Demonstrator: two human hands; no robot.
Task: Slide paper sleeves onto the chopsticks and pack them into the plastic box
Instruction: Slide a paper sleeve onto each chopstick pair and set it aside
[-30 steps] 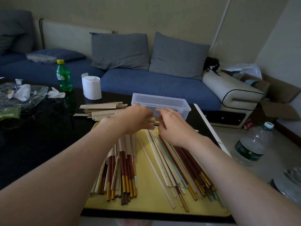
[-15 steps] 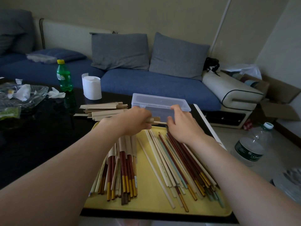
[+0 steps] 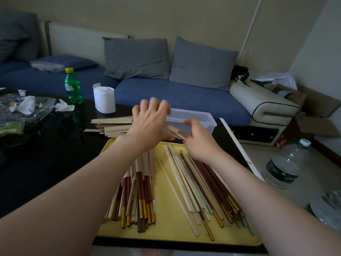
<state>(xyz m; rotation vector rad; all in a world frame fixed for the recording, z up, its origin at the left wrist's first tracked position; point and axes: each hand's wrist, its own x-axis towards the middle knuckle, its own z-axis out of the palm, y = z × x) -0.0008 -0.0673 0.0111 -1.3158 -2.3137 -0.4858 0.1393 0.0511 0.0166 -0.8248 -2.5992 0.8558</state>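
Left hand (image 3: pixel 149 124) had lifted off, fingers spread, while right hand (image 3: pixel 198 143) pinched the sleeved chopsticks (image 3: pixel 173 129) by the plastic box (image 3: pixel 203 120) — light, stiff, paper probably slips — best gripped over the sleeve.

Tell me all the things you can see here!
tray: one, yellow, near table edge
bare chopsticks: many, cream, red, brown, tray's right
sleeved chopsticks: many, red and gold ends, tray's left
empty sleeves: pile, tan, table, left of box
box: one, clear, behind tray
held sleeve: one, tan, in front of box
table: one, black, under tray
green bottle: one, yellow cap, table's far side
paper roll: one, white, beside green bottle
dish: one, clear, holds tissues, table's left
sofa: one, blue, behind table
cushions: two, grey, sofa's middle
water bottle: one, clear, floor, right
carton: one, brown, floor, far right
left grip: one, bare, fingers spread, over box's left end
right grip: one, bare, pinches held sleeve
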